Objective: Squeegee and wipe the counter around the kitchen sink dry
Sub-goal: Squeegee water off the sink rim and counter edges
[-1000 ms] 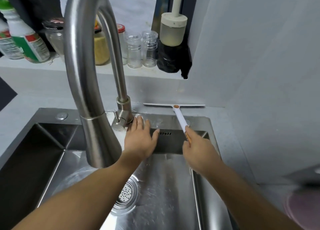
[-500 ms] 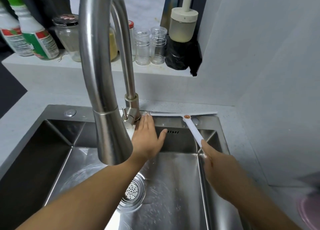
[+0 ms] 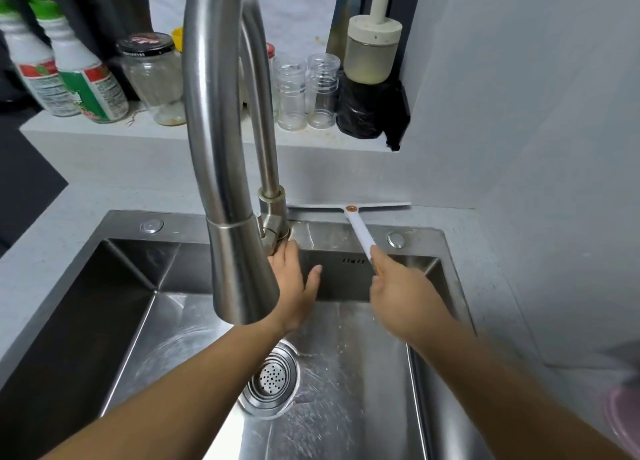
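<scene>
A white squeegee [image 3: 360,232] lies with its long thin blade along the foot of the back wall, on the narrow grey counter [image 3: 485,251] strip behind the steel sink [image 3: 121,224]. Its handle slopes toward me across the sink's back rim. My right hand [image 3: 401,293] is shut on the handle's lower end. My left hand [image 3: 294,283] lies flat on the sink's back rim beside the faucet base, thumb spread. Its fingers are partly hidden behind the spout, and I see nothing in it.
The tall steel faucet [image 3: 221,147] arches in front of me and blocks the middle. A ledge behind holds bottles [image 3: 86,78], glass jars [image 3: 152,78] and a black bag [image 3: 370,109]. The grey wall [image 3: 519,113] closes the right side. The wet basin has a drain strainer [image 3: 272,378].
Half a second ago the blade sat nearer the sink rim; now it is back against the foot of the wall. My left hand stays by the faucet base.
</scene>
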Demonstrator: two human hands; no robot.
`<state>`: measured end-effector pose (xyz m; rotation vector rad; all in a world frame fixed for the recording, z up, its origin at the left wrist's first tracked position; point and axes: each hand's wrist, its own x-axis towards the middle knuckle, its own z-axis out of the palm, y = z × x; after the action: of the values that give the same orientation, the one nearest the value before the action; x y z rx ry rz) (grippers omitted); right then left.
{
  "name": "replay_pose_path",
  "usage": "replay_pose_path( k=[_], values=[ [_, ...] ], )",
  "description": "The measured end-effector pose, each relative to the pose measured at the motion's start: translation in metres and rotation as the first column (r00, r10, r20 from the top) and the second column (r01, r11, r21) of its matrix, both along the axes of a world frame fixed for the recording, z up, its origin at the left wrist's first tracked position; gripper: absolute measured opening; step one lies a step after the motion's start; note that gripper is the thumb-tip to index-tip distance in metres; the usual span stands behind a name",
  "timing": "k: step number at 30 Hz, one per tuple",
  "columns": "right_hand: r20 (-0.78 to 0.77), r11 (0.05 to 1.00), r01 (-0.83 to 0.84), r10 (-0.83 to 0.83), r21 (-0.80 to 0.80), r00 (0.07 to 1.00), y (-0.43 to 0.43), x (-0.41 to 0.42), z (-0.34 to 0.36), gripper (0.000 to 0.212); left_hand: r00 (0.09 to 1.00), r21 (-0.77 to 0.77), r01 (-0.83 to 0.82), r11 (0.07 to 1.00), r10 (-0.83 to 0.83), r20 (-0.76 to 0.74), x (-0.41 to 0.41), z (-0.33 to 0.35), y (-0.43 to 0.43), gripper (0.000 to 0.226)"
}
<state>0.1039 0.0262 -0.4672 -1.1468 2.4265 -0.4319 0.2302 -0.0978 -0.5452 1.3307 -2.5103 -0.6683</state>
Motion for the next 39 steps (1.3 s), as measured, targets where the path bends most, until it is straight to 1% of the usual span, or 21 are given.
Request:
replay_pose_path(
  k=[3,5,7,10,13,15,16,18,20,23,27,31,33,35,36,37,39],
  values=[
    [-0.042,0.996,-0.036,0.039,0.078,0.998,0.016,-0.005,-0.003,0.056,0.999,0.023,-0.013,1.0,0.014,-0.032,-0.002,-0.005,0.001,0.073],
    [-0.114,0.992,-0.067,0.079,0.111,0.99,0.04,-0.011,-0.002,0.058,0.998,0.037,-0.029,0.999,0.031,-0.055,-0.006,-0.006,0.003,0.078],
    [-0.19,0.983,-0.104,0.133,0.153,0.973,0.07,-0.015,0.003,0.059,0.997,0.016,-0.034,0.999,0.035,-0.066,-0.011,-0.008,0.006,0.082],
    [-0.124,0.987,-0.09,0.107,0.134,0.986,0.109,-0.025,0.024,0.056,0.998,-0.049,0.021,0.999,-0.024,-0.058,-0.02,-0.008,0.003,0.081],
    [-0.1,0.982,-0.073,0.091,0.173,0.991,0.126,-0.044,0.041,0.053,0.995,-0.059,0.095,0.994,-0.096,-0.008,-0.035,-0.01,-0.008,0.071],
    [-0.136,0.993,-0.02,0.035,0.113,0.99,0.121,-0.063,0.038,0.048,0.989,-0.072,0.141,0.987,-0.137,0.063,-0.049,-0.014,-0.014,0.066],
    [-0.135,0.997,0.034,-0.025,0.067,0.991,0.112,-0.073,0.034,0.045,0.984,-0.075,0.156,0.985,-0.149,0.096,-0.057,-0.016,-0.016,0.066],
    [-0.058,0.989,0.146,-0.147,-0.018,0.987,0.089,-0.087,0.025,0.041,0.979,-0.066,0.163,0.984,-0.153,0.136,-0.073,-0.019,-0.017,0.064],
    [-0.011,0.983,0.181,-0.181,-0.034,0.983,0.069,-0.089,0.015,0.042,0.975,-0.038,0.15,0.988,-0.141,0.17,-0.086,-0.022,-0.019,0.063],
    [0.005,0.987,0.158,-0.159,0.028,0.987,0.065,-0.084,0.001,0.05,0.971,0.005,0.124,0.992,-0.122,0.206,-0.093,-0.026,-0.021,0.063],
    [-0.011,0.986,0.131,-0.13,0.099,0.991,0.091,-0.064,0.001,0.057,0.973,0.013,0.112,0.994,-0.112,0.204,-0.092,-0.026,-0.021,0.061],
    [0.006,0.977,0.161,-0.164,0.139,0.987,0.143,-0.025,0.01,0.056,0.976,0.036,0.098,0.995,-0.103,0.192,-0.092,-0.026,-0.022,0.06],
    [0.007,0.967,0.125,-0.13,0.222,0.991,0.165,-0.008,0.021,0.056,0.976,0.063,0.11,0.992,-0.12,0.181,-0.09,-0.023,-0.024,0.057],
    [-0.03,0.954,0.147,-0.145,0.262,0.989,0.177,0.0,0.032,0.056,0.98,0.106,0.129,0.986,-0.143,0.14,-0.088,-0.02,-0.026,0.055],
    [-0.032,0.956,0.16,-0.157,0.247,0.987,0.178,-0.001,0.036,0.055,0.982,0.122,0.135,0.983,-0.149,0.115,-0.087,-0.019,-0.027,0.055],
    [-0.013,0.966,0.166,-0.167,0.197,0.986,0.176,-0.004,0.038,0.055,0.983,0.131,0.139,0.982,-0.152,0.099,-0.086,-0.019,-0.029,0.054],
    [0.007,0.982,0.186,-0.186,0.034,0.983,0.162,-0.019,0.034,0.052,0.984,0.147,0.144,0.979,-0.157,0.085,-0.085,-0.02,-0.032,0.054]
  ],
)
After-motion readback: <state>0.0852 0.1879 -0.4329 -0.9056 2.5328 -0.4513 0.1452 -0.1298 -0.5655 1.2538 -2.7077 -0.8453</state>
